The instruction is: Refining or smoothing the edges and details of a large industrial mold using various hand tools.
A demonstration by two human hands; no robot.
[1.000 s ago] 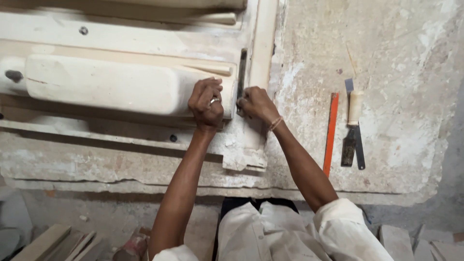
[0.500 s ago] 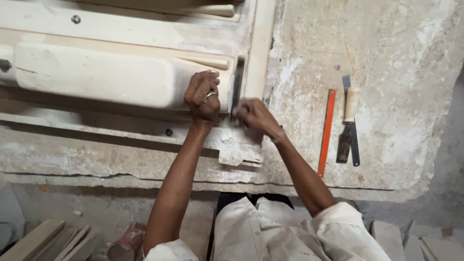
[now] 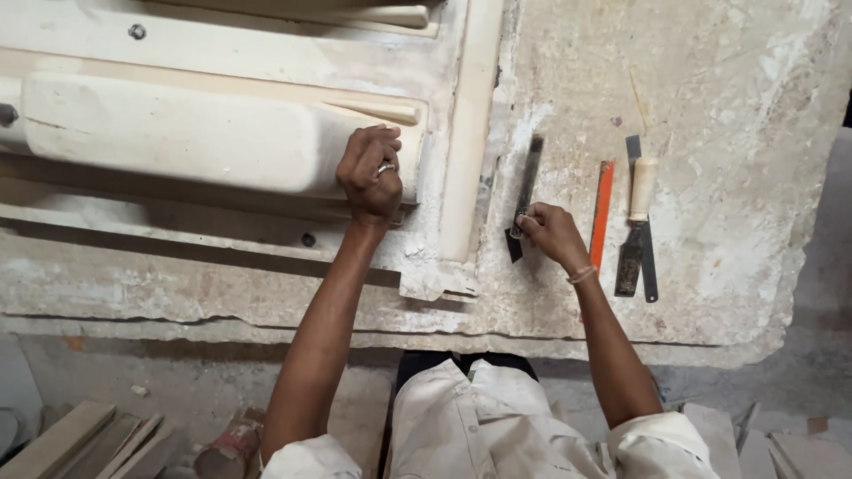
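One dark flat blade [image 3: 525, 191] — one orange strip [image 3: 603, 213] — one pale-handled scraper [image 3: 636, 222], one cream moulded block [image 3: 177, 133].

It was a workshop — a plaster or casting shop, by the look of it. A rough slab bench [image 3: 728, 106], crusted white, carried a pale moulded form [image 3: 177, 133] under the left hand [image 3: 371, 173]. Just right of the right hand [image 3: 550, 232] lay an orange strip [image 3: 603, 208] and a wooden-handled scraper [image 3: 636, 222] — hand tools. Below the left arm, offcut boards [image 3: 80, 439] lay on a dusty floor.
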